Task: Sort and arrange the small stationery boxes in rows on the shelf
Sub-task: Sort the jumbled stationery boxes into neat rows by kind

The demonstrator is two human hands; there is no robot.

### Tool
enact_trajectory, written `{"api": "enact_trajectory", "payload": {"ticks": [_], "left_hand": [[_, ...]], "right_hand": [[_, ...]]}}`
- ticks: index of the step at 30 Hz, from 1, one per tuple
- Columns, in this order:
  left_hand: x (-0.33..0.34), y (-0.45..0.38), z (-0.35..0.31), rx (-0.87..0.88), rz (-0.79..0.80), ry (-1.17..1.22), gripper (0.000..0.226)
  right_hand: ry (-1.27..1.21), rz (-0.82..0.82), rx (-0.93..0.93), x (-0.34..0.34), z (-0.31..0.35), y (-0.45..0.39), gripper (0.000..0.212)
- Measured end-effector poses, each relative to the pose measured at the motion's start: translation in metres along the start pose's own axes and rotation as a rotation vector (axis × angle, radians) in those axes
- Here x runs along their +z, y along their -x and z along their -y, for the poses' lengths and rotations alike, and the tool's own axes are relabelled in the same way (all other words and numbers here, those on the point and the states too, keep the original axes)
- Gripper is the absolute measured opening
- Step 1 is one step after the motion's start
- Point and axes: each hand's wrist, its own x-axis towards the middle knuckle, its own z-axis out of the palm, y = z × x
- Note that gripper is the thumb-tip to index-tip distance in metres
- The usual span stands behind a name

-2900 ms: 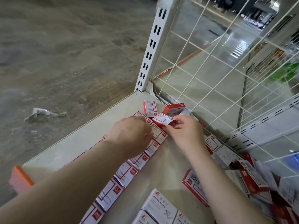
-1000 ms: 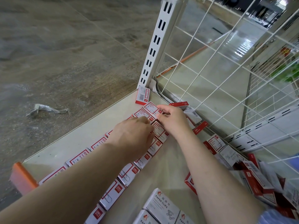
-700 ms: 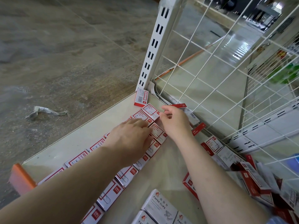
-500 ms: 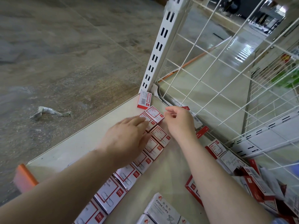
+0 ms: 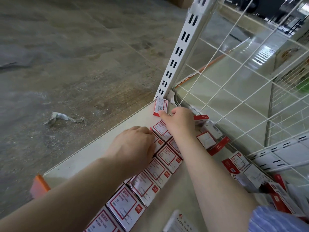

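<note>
Here your right hand [image 5: 179, 122] reaches to the far corner of the cream shelf [image 5: 93, 148], its fingertip touching the lower edge of the upright box [image 5: 160, 107] that stands on end against the foot of the slotted white post [image 5: 179, 47]; whether the fingers pinch that box or merely touch it, I cannot tell, since the back of the hand hides them; your left hand [image 5: 133, 146] lies palm down on the row of paper clip boxes [image 5: 155, 171], fingers loosely bent and pressing on the box tops, gripping nothing that shows; the row runs diagonally from the near edge of the view toward the corner, white lids with red borders facing up, box touching box; a second line of boxes lies partly under your left forearm, beside the first; to the right, loose boxes [image 5: 215, 141] lie tilted and tumbled along the base of the wire mesh panel [image 5: 242, 101], well apart from the neat row; a larger white box marked PAPER CLIPS [image 5: 180, 223] shows at the bottom edge; a blue sleeve [image 5: 275, 221] covers your right upper arm; an orange strip end [image 5: 39, 185] sits at the shelf's left edge; a crumpled scrap [image 5: 65, 118] lies on the floor.
</note>
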Motion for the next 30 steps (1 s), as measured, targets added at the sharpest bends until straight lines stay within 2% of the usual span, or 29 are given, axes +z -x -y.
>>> {"api": "enact_trajectory", "payload": {"ticks": [4, 8, 18, 22, 25, 30], "left_hand": [[0.000, -0.001, 0.003, -0.032, -0.002, 0.061, 0.036], [-0.001, 0.002, 0.002, -0.041, -0.014, 0.115, 0.035], [-0.002, 0.007, -0.001, -0.012, 0.013, 0.085, 0.041], [0.002, 0.010, -0.005, -0.015, -0.008, 0.039, 0.047], [0.006, 0.013, -0.008, -0.012, -0.016, 0.023, 0.050], [0.005, 0.022, -0.018, -0.038, -0.103, 0.084, 0.040]], "right_hand": [[-0.008, 0.047, 0.026, 0.009, 0.007, -0.008, 0.037], [-0.020, 0.018, 0.052, 0.011, 0.012, -0.011, 0.043], [-0.109, -0.012, 0.133, 0.010, 0.011, -0.011, 0.032], [-0.137, -0.121, 0.096, 0.000, 0.013, -0.013, 0.043], [-0.155, -0.108, 0.072, -0.009, 0.010, -0.010, 0.039], [-0.139, -0.114, 0.008, -0.026, 0.001, 0.005, 0.044]]}}
